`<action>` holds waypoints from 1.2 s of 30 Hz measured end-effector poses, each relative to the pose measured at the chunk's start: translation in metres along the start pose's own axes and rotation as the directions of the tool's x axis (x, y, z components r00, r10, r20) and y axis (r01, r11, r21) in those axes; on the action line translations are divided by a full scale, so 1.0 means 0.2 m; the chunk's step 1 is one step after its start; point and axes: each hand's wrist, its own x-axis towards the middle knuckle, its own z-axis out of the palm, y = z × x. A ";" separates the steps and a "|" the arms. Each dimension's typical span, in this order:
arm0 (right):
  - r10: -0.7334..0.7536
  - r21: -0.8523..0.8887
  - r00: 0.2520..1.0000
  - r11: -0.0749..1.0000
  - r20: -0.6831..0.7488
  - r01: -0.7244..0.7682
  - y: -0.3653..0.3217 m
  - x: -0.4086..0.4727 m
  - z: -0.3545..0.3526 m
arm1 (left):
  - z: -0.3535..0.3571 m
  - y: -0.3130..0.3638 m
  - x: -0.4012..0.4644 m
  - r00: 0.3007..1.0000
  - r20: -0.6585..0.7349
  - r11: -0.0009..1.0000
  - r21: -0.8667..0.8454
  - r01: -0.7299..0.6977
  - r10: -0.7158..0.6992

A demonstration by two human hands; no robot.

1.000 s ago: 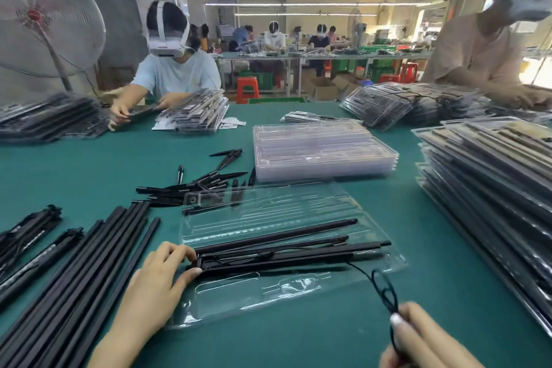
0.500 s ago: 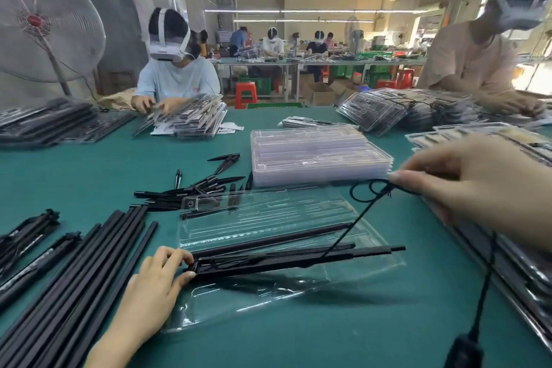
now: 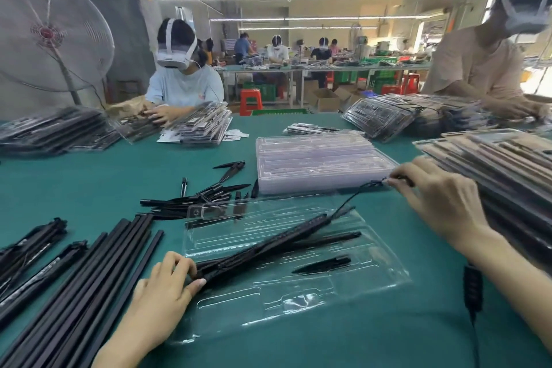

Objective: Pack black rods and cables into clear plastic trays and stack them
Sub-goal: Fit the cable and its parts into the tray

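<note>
A clear plastic tray (image 3: pixel 298 305) lies on the green table in front of me. My left hand (image 3: pixel 167 287) grips the near end of a black rod (image 3: pixel 263 245), which tilts up across the tray toward the far right. A thin black cable (image 3: pixel 348 203) runs from the rod's raised end to my right hand (image 3: pixel 433 200), which pinches it above the tray's far right corner. Two more black rods, a longer one (image 3: pixel 328 239) and a shorter one (image 3: pixel 322 266), rest in the tray. A black cable block (image 3: pixel 472 288) hangs under my right forearm.
Loose long black rods (image 3: pixel 80 287) lie at the left. Small black pieces (image 3: pixel 206 194) are scattered behind the tray. A stack of empty clear trays (image 3: pixel 322 164) stands beyond it, and a pile of filled trays (image 3: pixel 495 167) rises at the right. Other workers sit across the table.
My right hand has drawn the cable lower and to the right. The rod's far end has risen off the tray, and it now lies tilted instead of flat.
</note>
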 end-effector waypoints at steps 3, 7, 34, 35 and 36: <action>0.065 0.071 0.998 0.995 -0.004 -0.064 0.00 -0.08 0.08 | -0.02 0.06 0.03 1.000 -0.030 0.999 0.043 0.001 0.001; 0.192 0.294 0.981 0.938 -0.006 -0.182 0.00 -0.17 0.15 | 0.01 0.30 0.08 0.976 -0.115 0.982 0.045 -0.182 0.186; 0.455 0.370 0.887 0.813 0.081 -0.451 0.13 -0.34 0.42 | 0.19 0.39 0.17 0.870 0.083 0.874 -0.060 -0.482 0.485; 0.423 0.354 0.904 0.838 0.060 -0.415 0.12 -0.33 0.43 | 0.19 0.39 0.16 0.878 0.073 0.880 -0.070 -0.469 0.473; 0.393 0.370 0.919 0.850 0.028 -0.375 0.12 -0.32 0.43 | 0.19 0.40 0.16 0.885 0.063 0.887 -0.075 -0.456 0.461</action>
